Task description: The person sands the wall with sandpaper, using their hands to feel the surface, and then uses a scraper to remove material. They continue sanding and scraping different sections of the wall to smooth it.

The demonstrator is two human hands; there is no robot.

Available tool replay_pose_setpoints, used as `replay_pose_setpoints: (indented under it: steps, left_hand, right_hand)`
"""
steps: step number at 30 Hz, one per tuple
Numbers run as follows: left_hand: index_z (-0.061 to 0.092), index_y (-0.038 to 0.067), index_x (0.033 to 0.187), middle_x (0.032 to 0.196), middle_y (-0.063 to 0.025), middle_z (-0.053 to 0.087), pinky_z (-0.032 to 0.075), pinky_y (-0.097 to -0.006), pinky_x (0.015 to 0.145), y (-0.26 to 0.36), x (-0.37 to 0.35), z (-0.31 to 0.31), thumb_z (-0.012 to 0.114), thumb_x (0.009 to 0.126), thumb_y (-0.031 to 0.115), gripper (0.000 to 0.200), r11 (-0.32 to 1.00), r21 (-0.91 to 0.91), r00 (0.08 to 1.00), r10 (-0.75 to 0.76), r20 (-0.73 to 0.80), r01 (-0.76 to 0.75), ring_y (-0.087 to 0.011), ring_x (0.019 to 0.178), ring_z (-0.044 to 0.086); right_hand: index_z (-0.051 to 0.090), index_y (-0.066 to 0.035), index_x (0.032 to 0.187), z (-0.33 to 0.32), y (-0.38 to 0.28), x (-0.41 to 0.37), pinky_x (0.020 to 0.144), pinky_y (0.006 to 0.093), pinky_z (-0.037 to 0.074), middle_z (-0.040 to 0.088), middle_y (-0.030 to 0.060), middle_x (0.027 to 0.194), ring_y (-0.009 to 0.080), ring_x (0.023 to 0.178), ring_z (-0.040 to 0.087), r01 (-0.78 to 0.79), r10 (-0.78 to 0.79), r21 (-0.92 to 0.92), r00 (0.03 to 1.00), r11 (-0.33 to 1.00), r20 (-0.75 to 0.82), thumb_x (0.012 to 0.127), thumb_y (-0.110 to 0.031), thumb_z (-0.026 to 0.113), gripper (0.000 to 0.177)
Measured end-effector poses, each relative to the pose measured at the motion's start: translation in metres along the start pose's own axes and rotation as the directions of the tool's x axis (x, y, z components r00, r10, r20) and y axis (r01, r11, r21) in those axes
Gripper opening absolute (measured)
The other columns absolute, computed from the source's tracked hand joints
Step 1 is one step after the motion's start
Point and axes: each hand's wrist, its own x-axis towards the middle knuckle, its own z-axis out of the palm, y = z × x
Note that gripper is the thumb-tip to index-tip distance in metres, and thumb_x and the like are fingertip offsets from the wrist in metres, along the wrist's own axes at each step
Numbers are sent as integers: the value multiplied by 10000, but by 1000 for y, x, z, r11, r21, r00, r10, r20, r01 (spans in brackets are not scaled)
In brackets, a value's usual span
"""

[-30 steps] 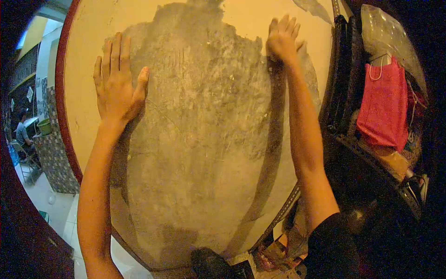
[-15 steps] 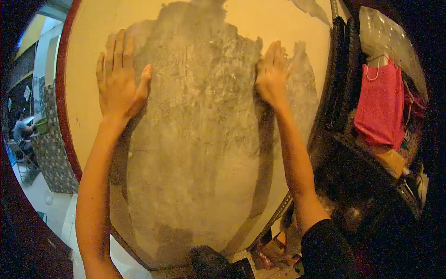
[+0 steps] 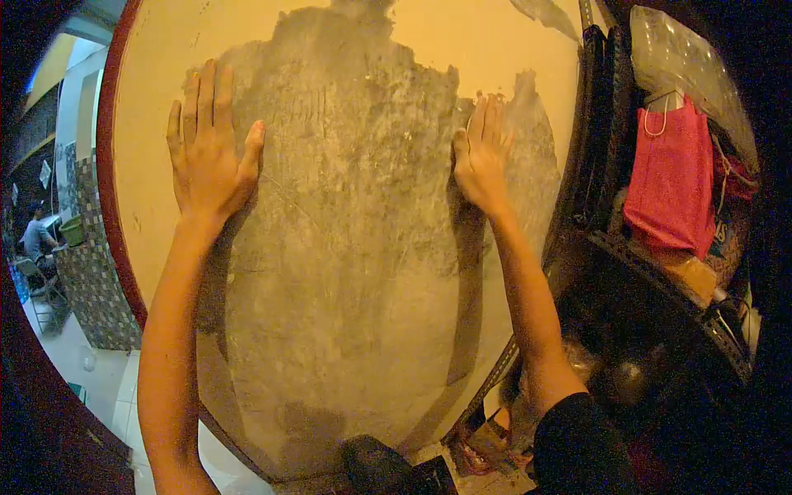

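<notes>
Both of my arms reach forward to a yellow-painted wall (image 3: 153, 148) with a large rough grey patch (image 3: 346, 206) where the paint is gone. My left hand (image 3: 210, 148) lies against the wall at the patch's left border, fingers stretched upward and thumb apart. On the right side, my right hand (image 3: 483, 157) rests on the wall near the patch's right border, its fingers pointing up and fairly close together. Neither hand holds anything. Dark shadows of both arms fall on the wall.
A red bag (image 3: 672, 181) with a white handle sits on a cluttered metal rack at right, beside clear plastic packaging (image 3: 689, 70). Assorted items (image 3: 495, 441) lie low at right. Through an opening at left, a person (image 3: 37, 235) sits near a green tub (image 3: 73, 231).
My right hand has slid slightly down the wall. My left hand stays almost in place, and the camera view has shifted a little.
</notes>
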Motion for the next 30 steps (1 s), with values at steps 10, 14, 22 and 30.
replay_pose_setpoints:
  steps: [10,14,22,30]
  left_hand:
    - [289,137,1609,1678,-59,269,155,-468,1247,-3,-2,6,507,982,449,733,1000,1,1000,20,-21,-20,-255,1554,207]
    - [281,102,1609,1687,-91,246,147,-488,1247,-1,-1,2,489,1007,446,724,1000,6,1000,21,-6,-21,-296,1561,189]
    - [282,140,1611,1676,-63,272,169,-476,1246,-3,-2,3,508,986,445,732,1000,-13,1000,9,-13,-9,-264,1546,226]
    - [271,128,1615,1687,-73,248,164,-497,1246,0,-3,2,493,1003,433,719,1000,2,1000,8,-2,-8,-284,1558,200]
  right_hand:
    - [286,19,1563,81,127,168,1187,668,169,237,253,1648,471,1521,189,114,-193,-453,972,884,-132,1078,-404,348,647]
    - [221,-27,1601,35,61,117,1208,654,111,138,217,1685,436,1545,138,-10,-1,-208,998,978,-57,1093,-405,314,640]
    - [139,-99,1639,-16,6,-1,1216,634,62,106,128,1715,397,1568,83,10,-10,-1,991,1000,136,1101,-410,296,641]
    - [246,-81,1615,6,28,72,1240,559,102,199,133,1694,423,1554,120,-60,60,-5,998,998,10,1110,-378,282,587]
